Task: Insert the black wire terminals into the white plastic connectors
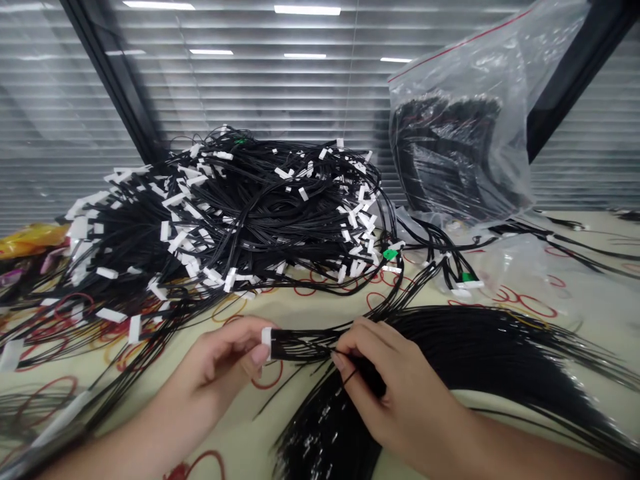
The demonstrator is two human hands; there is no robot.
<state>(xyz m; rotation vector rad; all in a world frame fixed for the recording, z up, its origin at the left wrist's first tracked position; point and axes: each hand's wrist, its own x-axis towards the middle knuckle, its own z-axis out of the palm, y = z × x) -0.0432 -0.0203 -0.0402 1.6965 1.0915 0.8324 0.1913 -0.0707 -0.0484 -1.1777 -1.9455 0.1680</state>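
My left hand [227,360] pinches a white connector [267,343] between thumb and fingers. Several black wires [300,337] run from the connector to the right, held level above the table. My right hand [395,380] is closed on a black wire near the far end of that stretch; its fingertips hide the wire's tip. Under and beside the right hand lies a thick bundle of loose black wires [450,340], with shiny ends at lower left and at right.
A big heap of black cables with white connectors [250,207] fills the back left. A clear zip bag [460,153] of black wires leans against the window blinds at back right. Red and yellow rubber bands [530,303] are scattered over the pale table [235,420]. Green-marked connectors [467,279] lie mid-right.
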